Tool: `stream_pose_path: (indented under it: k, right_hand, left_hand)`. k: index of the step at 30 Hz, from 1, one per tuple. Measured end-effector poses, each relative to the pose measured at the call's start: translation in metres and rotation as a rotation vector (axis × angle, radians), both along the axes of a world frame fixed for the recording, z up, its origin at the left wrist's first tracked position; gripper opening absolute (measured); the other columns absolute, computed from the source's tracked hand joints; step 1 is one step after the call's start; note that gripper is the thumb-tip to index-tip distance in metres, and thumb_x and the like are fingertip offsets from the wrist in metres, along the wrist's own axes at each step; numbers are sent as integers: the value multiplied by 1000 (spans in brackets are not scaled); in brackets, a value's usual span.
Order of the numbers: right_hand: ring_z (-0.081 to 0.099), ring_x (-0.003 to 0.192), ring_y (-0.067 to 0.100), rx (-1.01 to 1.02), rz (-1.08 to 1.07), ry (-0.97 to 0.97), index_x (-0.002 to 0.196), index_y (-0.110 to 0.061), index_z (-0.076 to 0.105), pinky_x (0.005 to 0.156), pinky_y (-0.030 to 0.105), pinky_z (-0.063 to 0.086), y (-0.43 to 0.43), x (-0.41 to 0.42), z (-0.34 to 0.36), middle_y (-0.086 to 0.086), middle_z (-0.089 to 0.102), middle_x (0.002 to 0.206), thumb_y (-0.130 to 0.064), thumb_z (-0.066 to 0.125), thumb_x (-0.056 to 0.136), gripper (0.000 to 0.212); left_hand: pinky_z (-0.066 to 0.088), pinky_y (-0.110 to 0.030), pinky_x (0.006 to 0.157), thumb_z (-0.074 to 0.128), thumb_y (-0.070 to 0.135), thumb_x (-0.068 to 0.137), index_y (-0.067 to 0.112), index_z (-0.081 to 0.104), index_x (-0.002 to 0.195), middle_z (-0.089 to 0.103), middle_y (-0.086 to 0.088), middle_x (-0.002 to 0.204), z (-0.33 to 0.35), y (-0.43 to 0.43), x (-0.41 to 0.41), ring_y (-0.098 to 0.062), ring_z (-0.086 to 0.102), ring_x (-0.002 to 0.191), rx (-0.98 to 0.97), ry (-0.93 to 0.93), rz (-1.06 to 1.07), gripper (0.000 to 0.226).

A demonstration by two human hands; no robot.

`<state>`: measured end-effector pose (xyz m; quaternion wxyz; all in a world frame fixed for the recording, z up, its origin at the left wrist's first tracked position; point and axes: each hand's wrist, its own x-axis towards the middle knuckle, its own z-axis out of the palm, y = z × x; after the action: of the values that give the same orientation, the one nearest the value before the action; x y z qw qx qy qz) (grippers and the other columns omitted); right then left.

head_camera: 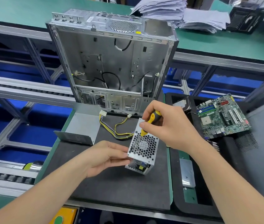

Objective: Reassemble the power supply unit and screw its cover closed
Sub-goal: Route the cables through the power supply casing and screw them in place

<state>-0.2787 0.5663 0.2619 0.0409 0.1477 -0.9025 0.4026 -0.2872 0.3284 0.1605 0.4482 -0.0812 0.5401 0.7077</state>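
The left hand point(105, 157) pinched the seemingly stiff, sharp-edged power supply unit point(144, 147) by its corner while the right hand point(168, 125) gripped a screwdriver point(150, 120) set against its grille.

Black mat point(111, 188) bears power supply unit point(149, 148), cover point(82, 125); case point(111, 62) at far edge.
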Motion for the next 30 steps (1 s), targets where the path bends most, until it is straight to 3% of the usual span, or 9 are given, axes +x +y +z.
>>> stream_pose_path:
  k: [7,10,15,18,22,24,27,30]
  right_hand:
    - [63,64,17,36,52,-12,90,-33,61,62,34,55,-7,0,3,-7,66,75,-27,78,90,18]
    - [63,69,16,99,150,-20,94,-30,60,61,25,50,-9,0,9,-8,66,79,-24,78,90,19]
    - [64,88,7,246,419,-74,100,-23,61,75,20,50,-18,-2,28,-15,66,92,-9,74,92,21]
    - [59,77,6,370,366,-13,93,-25,57,65,27,49,-29,-5,33,-12,63,80,-27,77,91,19]
    - [57,65,20,572,72,69,78,-20,53,50,32,39,-50,-9,29,-7,54,60,-59,71,87,44]
    - [56,64,27,646,-28,86,69,-20,46,49,30,29,-57,-8,25,-3,50,58,-69,65,87,55]
    - [50,57,28,721,-66,148,60,-21,34,52,32,27,-64,-3,23,-3,42,55,-78,56,86,67]
    - [58,69,27,712,43,138,72,-21,51,57,34,38,-63,1,27,-3,54,72,-76,54,90,57]
  left_hand:
    - [59,-31,95,66,-9,93,-13,69,120,72,-24,123,-2,-1,-2,-30,70,119,24,-29,-10,28]
    - [59,-30,94,67,-9,92,-14,69,119,72,-25,122,-1,0,-3,-30,70,119,27,-46,-4,28]
    - [61,-29,89,67,-10,91,-16,70,115,72,-25,122,-2,2,-5,-29,71,116,40,-77,12,25]
    - [61,-28,84,67,-11,91,-13,77,100,74,-24,116,-1,4,-6,-26,75,106,32,-91,12,14]
    - [62,-28,82,69,-10,88,-14,77,96,75,-24,113,2,8,-5,-25,76,101,33,-97,9,11]
    - [62,-30,84,70,-9,89,-20,72,104,73,-27,116,3,8,-4,-28,75,105,50,-100,33,19]
    - [61,-30,90,69,-3,93,-21,67,115,71,-27,122,5,5,-4,-31,70,117,58,-69,18,29]
    - [60,-28,90,68,-2,94,-16,72,108,72,-25,121,3,2,-2,-28,71,115,50,-23,6,21]
